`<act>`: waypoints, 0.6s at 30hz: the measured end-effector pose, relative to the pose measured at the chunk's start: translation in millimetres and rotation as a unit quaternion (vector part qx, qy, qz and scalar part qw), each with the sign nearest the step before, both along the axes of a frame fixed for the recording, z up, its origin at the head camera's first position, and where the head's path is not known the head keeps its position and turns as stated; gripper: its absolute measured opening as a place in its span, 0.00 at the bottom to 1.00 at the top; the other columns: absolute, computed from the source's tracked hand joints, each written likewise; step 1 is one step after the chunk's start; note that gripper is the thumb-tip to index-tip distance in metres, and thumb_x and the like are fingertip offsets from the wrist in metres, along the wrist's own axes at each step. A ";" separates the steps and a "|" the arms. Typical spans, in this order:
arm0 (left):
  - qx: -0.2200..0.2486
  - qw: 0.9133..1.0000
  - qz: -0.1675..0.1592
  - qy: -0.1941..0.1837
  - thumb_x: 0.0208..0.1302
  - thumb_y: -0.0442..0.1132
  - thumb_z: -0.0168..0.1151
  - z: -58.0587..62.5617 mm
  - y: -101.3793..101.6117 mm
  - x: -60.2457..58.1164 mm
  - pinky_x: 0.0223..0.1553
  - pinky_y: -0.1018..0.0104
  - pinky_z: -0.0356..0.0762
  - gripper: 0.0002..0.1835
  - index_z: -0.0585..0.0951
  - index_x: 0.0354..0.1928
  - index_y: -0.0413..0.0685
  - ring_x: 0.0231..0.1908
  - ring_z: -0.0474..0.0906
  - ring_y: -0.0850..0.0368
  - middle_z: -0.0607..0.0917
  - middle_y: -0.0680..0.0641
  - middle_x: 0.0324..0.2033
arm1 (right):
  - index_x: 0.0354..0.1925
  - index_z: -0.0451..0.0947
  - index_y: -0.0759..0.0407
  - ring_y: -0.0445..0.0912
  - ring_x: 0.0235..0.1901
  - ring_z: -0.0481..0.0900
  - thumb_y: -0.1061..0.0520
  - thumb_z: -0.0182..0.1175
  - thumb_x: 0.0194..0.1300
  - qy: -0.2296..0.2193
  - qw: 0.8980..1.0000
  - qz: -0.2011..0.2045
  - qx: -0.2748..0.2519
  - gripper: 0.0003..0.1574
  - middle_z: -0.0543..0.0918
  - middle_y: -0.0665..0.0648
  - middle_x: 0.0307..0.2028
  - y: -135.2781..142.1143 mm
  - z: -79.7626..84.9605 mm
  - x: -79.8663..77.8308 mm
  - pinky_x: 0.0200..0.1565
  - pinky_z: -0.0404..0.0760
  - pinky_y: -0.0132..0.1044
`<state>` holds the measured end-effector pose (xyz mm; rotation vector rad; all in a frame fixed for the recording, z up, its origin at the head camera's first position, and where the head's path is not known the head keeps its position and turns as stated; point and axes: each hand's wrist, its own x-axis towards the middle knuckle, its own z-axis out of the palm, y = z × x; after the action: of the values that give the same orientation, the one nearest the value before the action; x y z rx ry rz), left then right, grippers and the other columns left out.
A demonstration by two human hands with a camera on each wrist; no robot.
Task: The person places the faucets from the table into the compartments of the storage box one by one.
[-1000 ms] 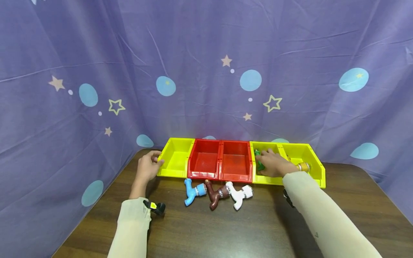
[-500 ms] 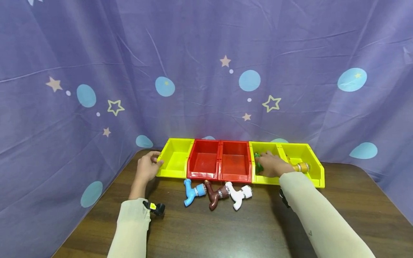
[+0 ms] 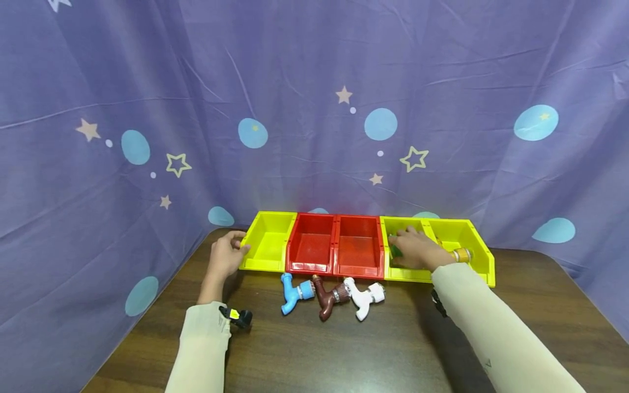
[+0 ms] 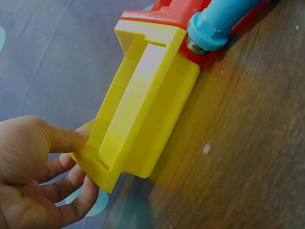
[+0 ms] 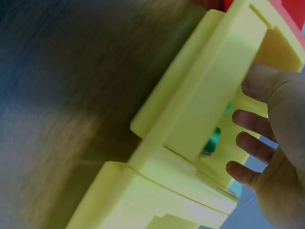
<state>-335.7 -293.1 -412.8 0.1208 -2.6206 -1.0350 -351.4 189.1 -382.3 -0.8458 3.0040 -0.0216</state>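
My left hand (image 3: pixel 227 254) holds the side rim of the leftmost yellow bin (image 4: pixel 131 114), thumb on the inside and fingers behind the edge. At the other end of the row, my right hand (image 3: pixel 417 249) reaches into another yellow bin (image 5: pixel 209 86). A green tap (image 5: pixel 213 141) lies in that bin, mostly hidden behind the hand and the bin's front wall. In the right wrist view, the fingers (image 5: pixel 252 145) are spread above the tap, with a gap between them and its visible part.
Blue (image 3: pixel 296 293), brown (image 3: pixel 330 296) and white (image 3: pixel 364 297) taps lie before two red bins (image 3: pixel 311 248). A yellow-handled tap (image 3: pixel 462 255) lies in the rightmost yellow bin (image 3: pixel 484 256). Behind the wooden table (image 3: pixel 334 355) hangs a purple curtain (image 3: pixel 304 82).
My right hand shifts slightly inside its bin, and less of the green tap shows than a second ago. The left hand stays on its bin's rim.
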 end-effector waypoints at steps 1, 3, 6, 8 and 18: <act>0.000 1.000 -0.002 -0.001 0.71 0.35 0.65 -0.1 0.3 0.0 0.34 0.60 0.77 0.20 0.79 0.62 0.40 0.38 0.79 0.47 0.82 0.39 0.41 | 0.59 0.79 0.59 0.59 0.50 0.70 0.49 0.71 0.65 0.005 1.000 0.002 0.000 0.28 0.80 0.61 0.50 0.8 0.7 0.6 0.56 0.71 0.63; 0.001 1.000 -0.003 0.001 0.71 0.35 0.65 0.3 1.0 0.0 0.34 0.60 0.77 0.20 0.79 0.62 0.40 0.38 0.78 0.47 0.82 0.39 0.41 | 0.60 0.79 0.58 0.59 0.50 0.71 0.50 0.70 0.66 0.013 1.000 0.006 0.002 0.27 0.80 0.61 0.51 2.0 2.9 2.2 0.57 0.70 0.64; 0.001 1.000 -0.001 0.004 0.70 0.34 0.65 1.3 1.1 -0.5 0.35 0.60 0.77 0.20 0.79 0.62 0.40 0.38 0.79 0.47 0.82 0.39 0.41 | 0.57 0.80 0.56 0.58 0.49 0.71 0.50 0.70 0.66 0.017 1.000 0.009 0.003 0.24 0.80 0.59 0.50 2.4 8.3 4.7 0.56 0.71 0.63; 0.003 1.000 -0.001 0.004 0.70 0.34 0.65 1.4 1.3 -1.2 0.34 0.60 0.77 0.20 0.79 0.62 0.40 0.38 0.78 0.47 0.82 0.39 0.41 | 0.56 0.81 0.55 0.58 0.48 0.71 0.51 0.71 0.66 0.019 1.000 0.011 0.001 0.22 0.80 0.59 0.48 2.7 11.9 7.4 0.55 0.72 0.63; 0.002 1.000 -0.004 -0.007 0.71 0.36 0.65 0.0 0.4 -1.2 0.35 0.59 0.77 0.20 0.78 0.63 0.40 0.38 0.79 0.47 0.81 0.39 0.43 | 0.49 0.85 0.54 0.54 0.42 0.70 0.51 0.72 0.65 0.051 0.997 0.049 0.024 0.16 0.81 0.55 0.43 2.1 23.0 25.4 0.47 0.73 0.55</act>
<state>-336.9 -292.7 -412.8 0.1181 -2.6340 -1.0466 -326.0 191.1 -359.3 -1.0192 3.0382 0.0967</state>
